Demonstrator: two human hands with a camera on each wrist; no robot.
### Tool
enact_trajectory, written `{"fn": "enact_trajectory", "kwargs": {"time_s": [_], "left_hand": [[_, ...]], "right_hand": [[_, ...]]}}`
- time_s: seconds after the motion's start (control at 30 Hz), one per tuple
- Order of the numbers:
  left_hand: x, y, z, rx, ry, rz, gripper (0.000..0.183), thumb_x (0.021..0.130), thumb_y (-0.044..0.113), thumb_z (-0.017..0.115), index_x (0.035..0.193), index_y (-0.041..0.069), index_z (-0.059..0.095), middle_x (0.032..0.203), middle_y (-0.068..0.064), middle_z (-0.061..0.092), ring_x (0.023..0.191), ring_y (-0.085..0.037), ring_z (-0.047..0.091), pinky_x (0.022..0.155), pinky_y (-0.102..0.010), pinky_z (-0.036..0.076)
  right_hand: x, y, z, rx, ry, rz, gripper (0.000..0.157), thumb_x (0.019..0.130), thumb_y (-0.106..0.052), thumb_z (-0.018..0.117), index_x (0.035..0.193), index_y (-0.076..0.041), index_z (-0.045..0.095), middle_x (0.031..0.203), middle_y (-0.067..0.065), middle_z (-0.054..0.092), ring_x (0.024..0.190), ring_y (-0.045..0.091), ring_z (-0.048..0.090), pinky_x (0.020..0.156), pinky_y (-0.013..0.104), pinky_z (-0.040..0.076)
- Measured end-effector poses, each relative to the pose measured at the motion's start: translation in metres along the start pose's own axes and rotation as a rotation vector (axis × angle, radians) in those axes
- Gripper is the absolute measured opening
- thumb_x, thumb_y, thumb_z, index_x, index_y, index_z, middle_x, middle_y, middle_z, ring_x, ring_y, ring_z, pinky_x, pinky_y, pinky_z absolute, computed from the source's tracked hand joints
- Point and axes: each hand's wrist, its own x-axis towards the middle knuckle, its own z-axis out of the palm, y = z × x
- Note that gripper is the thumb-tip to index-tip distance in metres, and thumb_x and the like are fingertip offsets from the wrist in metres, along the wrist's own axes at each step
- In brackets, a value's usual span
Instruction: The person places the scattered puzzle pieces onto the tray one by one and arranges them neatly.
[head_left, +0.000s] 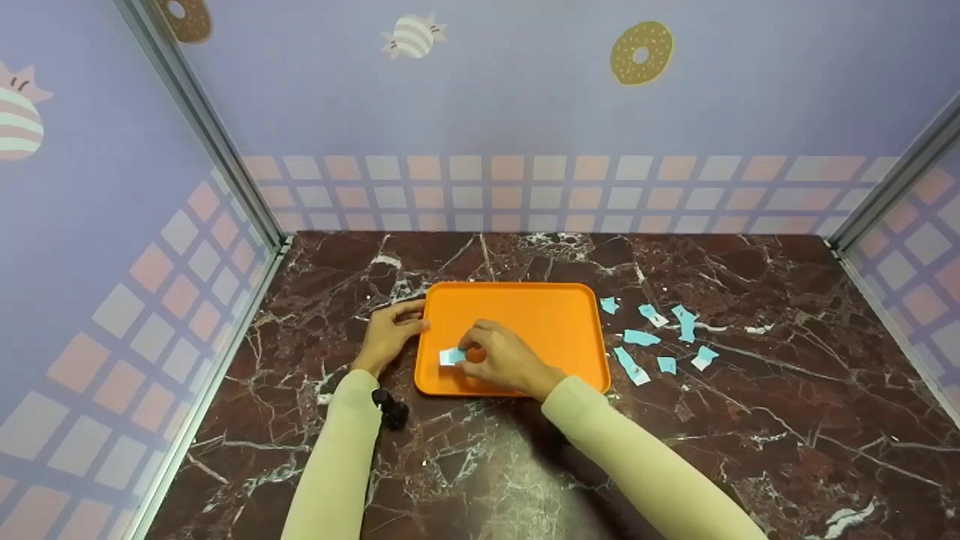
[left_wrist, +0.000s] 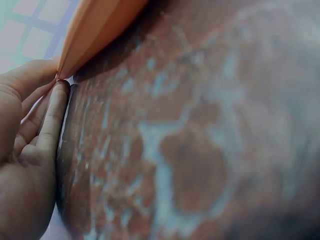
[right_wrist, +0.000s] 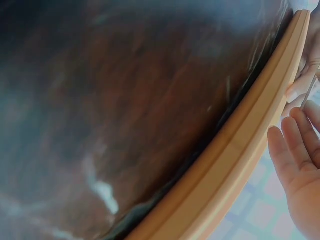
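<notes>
An orange tray [head_left: 525, 307] lies flat on the table. At its left edge, my left hand [head_left: 386, 337] holds the rim between thumb and fingers; the left wrist view shows the thumb and a fingertip meeting at the tray's corner [left_wrist: 95, 35]. Over the tray's front left part, my right hand [head_left: 510, 364] pinches a small light blue and white scrap of paper [head_left: 450, 357] by its right end. From the right wrist, that scrap appears only as a thin edge [right_wrist: 309, 92] at the fingertips, above the tray's side wall [right_wrist: 235, 145].
Right of the tray, several torn light blue paper scraps [head_left: 641, 337] are scattered on the dark red marbled table [head_left: 787, 360]. A small black object [head_left: 394, 412] is at the left wrist. Patterned wall panels [head_left: 517, 97] enclose the back and sides.
</notes>
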Motion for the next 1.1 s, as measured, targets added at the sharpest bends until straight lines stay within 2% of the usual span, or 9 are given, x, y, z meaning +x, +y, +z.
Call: {"fn": "enact_trajectory", "kwargs": {"time_s": [0.7,1.1], "left_hand": [[-0.001,0.001,0.001,0.016,0.005,0.015,0.043,0.094,-0.004,0.077,0.136,-0.005,0.07,0.127,-0.026,0.071,0.118,-0.034,0.069,0.088,-0.021,0.058],[0.0,0.001,0.0,0.008,-0.008,-0.003,0.044,0.095,-0.002,0.077,0.138,-0.004,0.069,0.131,-0.027,0.069,0.12,-0.033,0.069,0.088,-0.021,0.057]], "right_hand": [[0.007,-0.012,0.015,0.021,-0.084,0.065,0.026,0.089,-0.017,0.085,0.107,0.0,0.076,0.102,0.011,0.068,0.093,0.025,0.065,0.088,0.039,0.057],[0.007,-0.012,0.021,-0.005,-0.08,0.059,0.026,0.088,-0.018,0.087,0.105,-0.002,0.076,0.1,0.009,0.066,0.09,0.023,0.062,0.085,0.037,0.056]]}}
